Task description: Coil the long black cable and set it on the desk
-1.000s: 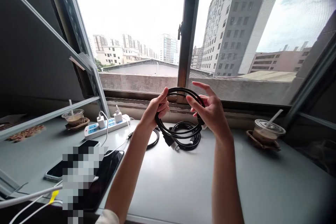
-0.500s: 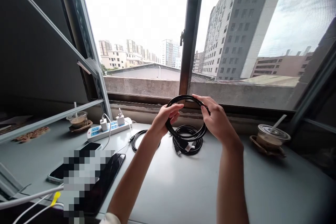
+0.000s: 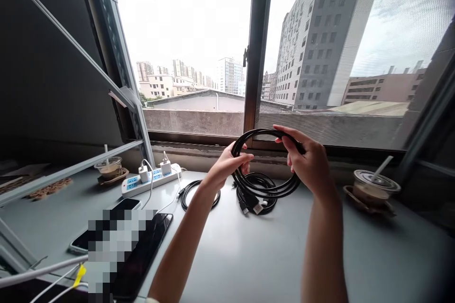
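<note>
A coiled black cable (image 3: pixel 270 191) is held up in a loop above the desk, between both hands. My left hand (image 3: pixel 232 161) is closed around the coil's left side, thumb across the front. On the right side, my right hand (image 3: pixel 302 154) grips the strands between thumb and fingers. Just behind and below the loop, a second black coiled cable (image 3: pixel 272 206) lies on the desk with a USB plug (image 3: pixel 258 208) showing; the held coil covers part of it. Another thin black coiled cable (image 3: pixel 216 200) lies to its left, partly hidden by my left forearm.
A white power strip (image 3: pixel 167 181) with two chargers stands at the back left. A phone (image 3: pixel 80 241) and a black tablet (image 3: pixel 142 260) lie at the left. Drink cups stand at the right (image 3: pixel 373 191) and far left (image 3: pixel 109 169). A window is behind the desk (image 3: pixel 245 265).
My right hand has moved to the right, and the held loop has shifted right and become wider. My left hand has moved slightly right. The view has tilted a little.
</note>
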Motion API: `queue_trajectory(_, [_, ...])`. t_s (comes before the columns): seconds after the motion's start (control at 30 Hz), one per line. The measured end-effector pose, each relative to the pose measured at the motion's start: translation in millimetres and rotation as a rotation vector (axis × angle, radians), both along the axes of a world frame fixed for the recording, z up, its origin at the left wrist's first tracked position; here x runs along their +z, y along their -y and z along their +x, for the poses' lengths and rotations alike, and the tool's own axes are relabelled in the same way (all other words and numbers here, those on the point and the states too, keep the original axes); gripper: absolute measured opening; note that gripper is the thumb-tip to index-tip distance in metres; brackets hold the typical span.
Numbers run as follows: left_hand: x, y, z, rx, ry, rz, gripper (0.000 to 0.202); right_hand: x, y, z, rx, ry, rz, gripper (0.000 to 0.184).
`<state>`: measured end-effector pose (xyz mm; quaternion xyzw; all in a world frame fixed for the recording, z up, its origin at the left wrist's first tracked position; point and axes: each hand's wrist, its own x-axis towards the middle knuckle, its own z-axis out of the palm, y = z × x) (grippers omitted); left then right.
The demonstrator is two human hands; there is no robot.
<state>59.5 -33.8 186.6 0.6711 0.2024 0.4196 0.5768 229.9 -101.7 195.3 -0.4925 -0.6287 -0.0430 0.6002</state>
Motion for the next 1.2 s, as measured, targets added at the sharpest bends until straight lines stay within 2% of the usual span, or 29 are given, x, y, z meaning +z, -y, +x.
queue_trajectory(0.1, [1.2, 4.4, -3.2, -0.006, -0.143, 0.137, 0.029, 2.5, 4.8, -0.1, -0.06, -0.086, 0.097, 0.029])
queue_trajectory(0.17, [1.9, 8.0, -4.2, -0.033, -0.258, 0.174, 0.029, 4.3, 8.1, -0.9, -0.084, -0.163, 0.162, 0.029])
queue_trajectory(0.27, [2.9, 14.0, -1.9, -0.087, -0.384, 0.084, 0.04, 6.2, 11.4, -3.2, -0.12, -0.236, 0.239, 0.03])
queue_trajectory(0.33, [3.1, 17.1, 0.9, -0.091, -0.381, 0.044, 0.041, 6.7, 12.2, -4.3, -0.133, -0.248, 0.258, 0.03])
queue_trajectory(0.4, [2.5, 17.7, 3.1, -0.06, -0.325, 0.076, 0.039, 6.3, 12.1, -3.6, -0.12, -0.26, 0.233, 0.031])
queue_trajectory(0.5, [-0.6, 13.2, 4.3, -0.038, -0.261, 0.106, 0.04, 3.7, 9.3, 2.5, -0.051, -0.278, 0.117, 0.036])
queue_trajectory(0.6, [-6.2, 3.0, 5.4, -0.009, -0.279, 0.034, 0.037, -2.5, 0.2, 14.3, -0.056, -0.22, -0.007, 0.042])
queue_trajectory(0.67, [-11.8, -6.8, 7.3, 0.038, -0.363, 0.002, 0.034, -9.4, -9.8, 23.5, -0.094, -0.159, -0.098, 0.041])
queue_trajectory(0.73, [-19.6, -19.4, 10.2, 0.098, -0.511, 0.014, 0.031, -18.7, -22.0, 32.9, -0.06, -0.152, -0.271, 0.043])
queue_trajectory(0.8, [-30.3, -34.0, 14.2, 0.161, -0.649, 0.046, 0.027, -30.6, -34.8, 42.0, 0.058, -0.197, -0.523, 0.049])
queue_trajectory(0.9, [-50.1, -54.0, 22.4, 0.223, -0.776, 0.07, 0.026, -52.4, -52.7, 55.4, 0.141, -0.216, -0.743, 0.051])
queue_trajectory(1.07, [-78.2, -64.9, 38.1, 0.335, -1.014, 0.138, 0.038, -89.7, -75.7, 74.9, 0.167, -0.217, -0.953, 0.044])
queue_trajectory(1.2, [-96.1, -63.2, 47.0, 0.342, -1.207, 0.177, 0.047, -114.7, -91.8, 79.7, 0.155, -0.212, -1.077, 0.035])
